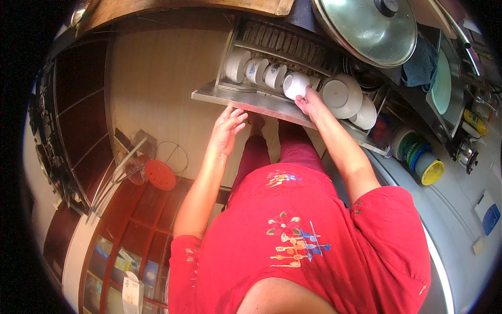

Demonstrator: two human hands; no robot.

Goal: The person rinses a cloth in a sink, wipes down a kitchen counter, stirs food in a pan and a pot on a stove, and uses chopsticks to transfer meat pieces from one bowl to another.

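My right hand (310, 103) grips a white bowl (295, 85) by its edge, over the rack of an open pull-out drawer (251, 103). To its left, three more bowls stand on their sides in a row: a plain white bowl (236, 66), then a blue-patterned bowl (255, 70) and another patterned bowl (275, 75). Right of my wrist, a large white plate (340, 96) and a smaller white plate (364, 113) lean in the rack. My left hand (229, 127) holds nothing; its fingers are spread just before the drawer's metal front.
A wok with a glass lid (372, 31) sits on the counter above the drawer. A blue cloth (419, 66) hangs beside it. Nested plastic tubs (417, 155) stand at right. A red stool (160, 174) and a glass-paned cabinet (129, 239) are at left.
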